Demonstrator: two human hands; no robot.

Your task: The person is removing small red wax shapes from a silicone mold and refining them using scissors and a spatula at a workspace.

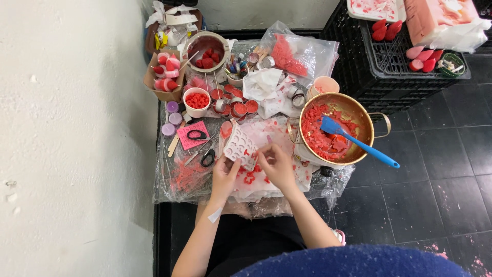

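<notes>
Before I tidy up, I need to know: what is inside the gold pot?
The pot holds red wax pieces and a blue spatula. Its base under the wax is covered.

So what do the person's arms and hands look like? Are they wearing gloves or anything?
No gloves. Both the left hand and the right hand are bare, with no rings or watch that I can see. The forearms are bare too, with no sleeves showing. The left forearm has a small white strip stuck on it, like a plaster or tape. No bracelets show.
</notes>
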